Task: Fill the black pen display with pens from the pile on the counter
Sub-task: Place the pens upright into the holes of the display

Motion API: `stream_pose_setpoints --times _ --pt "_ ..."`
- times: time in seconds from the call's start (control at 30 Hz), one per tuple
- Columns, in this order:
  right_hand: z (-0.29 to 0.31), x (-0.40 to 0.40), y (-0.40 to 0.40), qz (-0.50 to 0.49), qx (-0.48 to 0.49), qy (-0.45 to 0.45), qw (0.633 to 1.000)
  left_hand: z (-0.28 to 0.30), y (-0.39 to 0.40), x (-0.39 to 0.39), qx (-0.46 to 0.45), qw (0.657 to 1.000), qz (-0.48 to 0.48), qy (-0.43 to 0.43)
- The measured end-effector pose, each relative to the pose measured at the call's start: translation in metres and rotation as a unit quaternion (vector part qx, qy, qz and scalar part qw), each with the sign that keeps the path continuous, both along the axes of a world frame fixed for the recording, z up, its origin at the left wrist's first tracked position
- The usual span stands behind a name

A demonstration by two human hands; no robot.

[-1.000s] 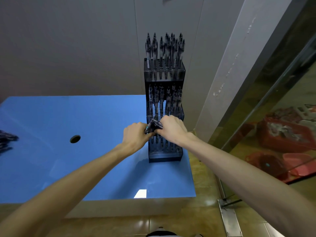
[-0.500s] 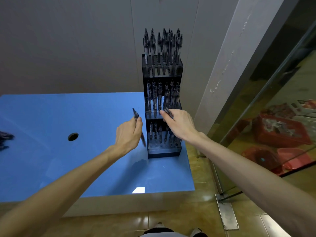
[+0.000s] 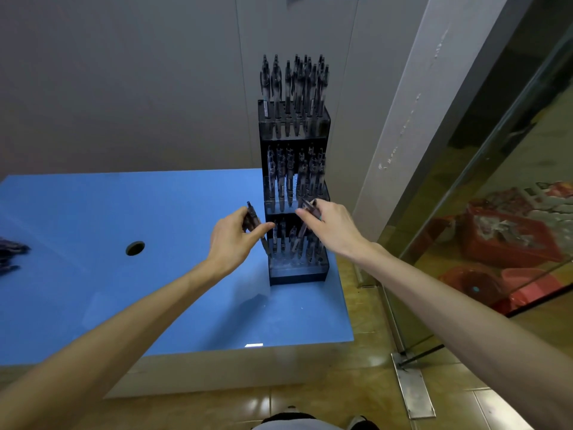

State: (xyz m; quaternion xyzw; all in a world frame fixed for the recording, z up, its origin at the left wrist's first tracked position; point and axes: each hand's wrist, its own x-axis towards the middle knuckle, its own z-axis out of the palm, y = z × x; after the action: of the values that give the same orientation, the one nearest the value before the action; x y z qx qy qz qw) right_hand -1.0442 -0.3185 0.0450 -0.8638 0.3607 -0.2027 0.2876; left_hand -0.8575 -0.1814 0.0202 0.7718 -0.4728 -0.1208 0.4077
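The black pen display (image 3: 296,274) stands in three stepped tiers on the right part of the blue counter (image 3: 124,212), with several dark pens upright in each tier. My left hand (image 3: 232,240) grips a dark pen (image 3: 252,217) just left of the bottom tier, its tip pointing down toward the tier. My right hand (image 3: 331,226) pinches another dark pen (image 3: 308,206) over the bottom tier, in front of the middle one. A pile of pens (image 3: 11,252) lies at the counter's far left edge.
A round hole (image 3: 135,248) is cut in the counter left of my hands. Grey wall panels stand behind the display. A glass partition (image 3: 496,197) runs along the right, with red bins (image 3: 511,243) behind it. Tiled floor lies below the counter's front edge.
My hands, together in front of the display a second ago, have parted, each with a pen. The left pen has moved closer to the bottom tier; the right hand stays over it.
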Motion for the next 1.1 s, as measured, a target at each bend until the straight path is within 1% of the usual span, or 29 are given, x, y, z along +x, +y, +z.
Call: stream_pose_setpoints --times 0.2,0.37,0.67,0.83,0.97,1.1 --pt "0.002 0.002 0.008 0.033 -0.05 0.04 0.997 -0.006 -0.004 0.002 0.087 0.991 -0.031 -0.095" --pt "0.009 0.009 0.01 0.056 -0.096 0.079 0.991 -0.008 -0.009 0.001 0.139 0.979 -0.061 -0.135" --pt "0.011 0.022 0.014 0.063 -0.128 0.125 0.982 -0.005 -0.018 0.002 0.142 0.974 -0.077 -0.159" --pt "0.008 0.029 0.015 0.068 -0.112 0.161 0.978 -0.01 -0.025 0.002 0.174 0.967 -0.083 -0.166" --pt "0.009 0.035 0.011 0.062 -0.123 0.183 0.973 -0.011 -0.032 0.003 0.201 0.962 -0.083 -0.168" --pt "0.012 0.043 0.008 0.073 -0.063 0.241 0.966 -0.007 -0.04 0.006 0.221 0.957 -0.072 -0.176"
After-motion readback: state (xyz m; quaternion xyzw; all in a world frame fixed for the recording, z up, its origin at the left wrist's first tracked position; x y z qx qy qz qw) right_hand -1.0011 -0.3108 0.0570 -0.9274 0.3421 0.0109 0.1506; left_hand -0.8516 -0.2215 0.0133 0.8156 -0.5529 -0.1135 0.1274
